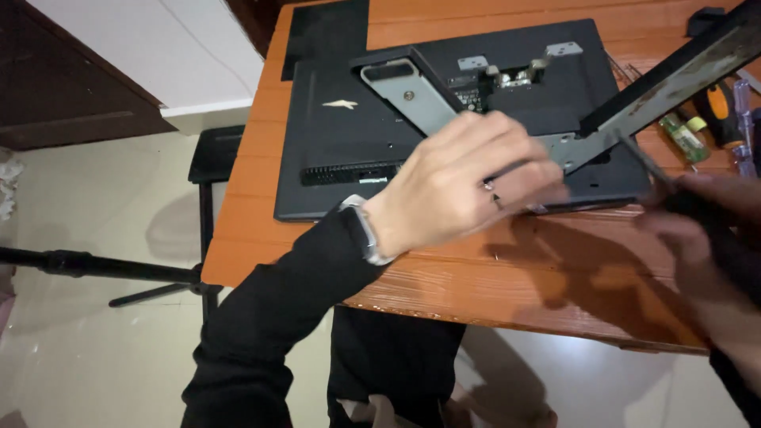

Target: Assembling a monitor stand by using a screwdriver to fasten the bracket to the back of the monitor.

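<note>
A black flat monitor [341, 135] lies face down on an orange wooden table [491, 277]. A grey metal stand bracket [412, 95] rests across its back. My left hand [460, 186], in a black sleeve with a wristband, is closed around the bracket's lower end near a hinge plate [567, 147]. My right hand [701, 218], blurred at the right edge, grips a thin dark tool, likely a screwdriver [646, 162], whose tip points at the hinge plate. A long dark metal arm [674, 75] runs from the plate up to the right.
Screwdrivers with orange and clear handles [725, 111] and a small green part [683, 136] lie at the table's right. A black panel [325, 32] lies at the far edge. A tripod leg [95, 265] and a black stool [216, 154] stand on the pale floor at left.
</note>
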